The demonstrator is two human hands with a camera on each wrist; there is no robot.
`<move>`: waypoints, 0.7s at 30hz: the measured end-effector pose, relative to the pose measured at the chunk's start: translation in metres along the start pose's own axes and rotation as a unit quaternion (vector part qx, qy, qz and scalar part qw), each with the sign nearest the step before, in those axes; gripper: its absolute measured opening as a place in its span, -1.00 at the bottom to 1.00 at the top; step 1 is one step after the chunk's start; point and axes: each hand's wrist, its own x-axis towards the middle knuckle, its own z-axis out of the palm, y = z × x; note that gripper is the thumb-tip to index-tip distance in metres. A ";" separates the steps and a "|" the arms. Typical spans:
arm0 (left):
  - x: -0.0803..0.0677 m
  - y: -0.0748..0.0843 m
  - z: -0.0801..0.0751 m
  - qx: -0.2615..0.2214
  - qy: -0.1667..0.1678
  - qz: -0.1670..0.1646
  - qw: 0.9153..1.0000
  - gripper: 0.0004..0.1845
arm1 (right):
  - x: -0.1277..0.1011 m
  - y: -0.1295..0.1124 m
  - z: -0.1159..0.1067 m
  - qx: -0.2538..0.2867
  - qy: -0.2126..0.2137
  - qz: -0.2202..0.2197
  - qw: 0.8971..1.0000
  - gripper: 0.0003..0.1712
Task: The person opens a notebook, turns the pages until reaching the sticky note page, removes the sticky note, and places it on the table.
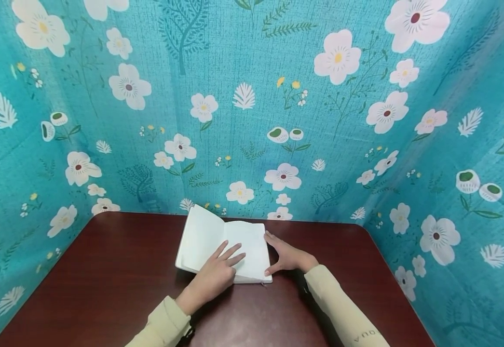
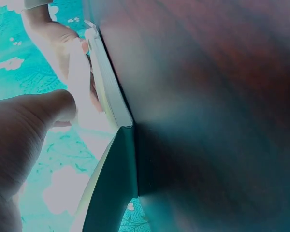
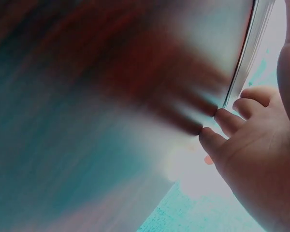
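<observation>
— Where do we see the open book point(image 1: 217, 243) lying?

— On the dark red table point(image 1: 104, 270), toward its far edge, close under the flowered teal backdrop point(image 1: 252, 96). Its white pages face up; the left page rises a little, the right page lies flatter.

— And our left hand point(image 1: 217, 272)?

— It rests on the near part of the pages, close to the middle fold, with the fingers stretched out straight and spread. It presses flat; nothing is curled round the paper. From the left wrist view we see the thumb point(image 2: 58, 106) near the book's edge point(image 2: 108, 82), and beyond it the other hand at the far side.

— The right hand point(image 1: 287, 255)?

— It lies on the table just at the right edge of the book. The fingers reach along that edge, and the thumb points toward the near right corner. In the right wrist view the fingertips point(image 3: 217, 133) are bent slightly and touch the stacked page edges point(image 3: 249, 58). We cannot tell for sure that it pinches anything; it looks loosely open against the side.

— Sleeves?

— Both arms wear pale cream sleeves point(image 1: 343, 308).
</observation>
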 end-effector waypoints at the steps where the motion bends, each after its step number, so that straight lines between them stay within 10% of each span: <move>1: -0.001 0.000 -0.002 -0.002 0.005 -0.008 1.000 -0.80 | -0.001 0.001 0.000 0.001 0.002 0.001 1.000 0.47; 8: -0.011 -0.002 -0.012 -0.037 0.064 -0.090 0.993 -0.78 | 0.001 0.003 0.000 0.009 0.008 0.005 1.000 0.48; 21: -0.006 -0.011 -0.022 -0.137 0.167 -0.216 0.952 -0.85 | 0.015 -0.004 0.005 -0.015 -0.008 0.003 1.000 0.43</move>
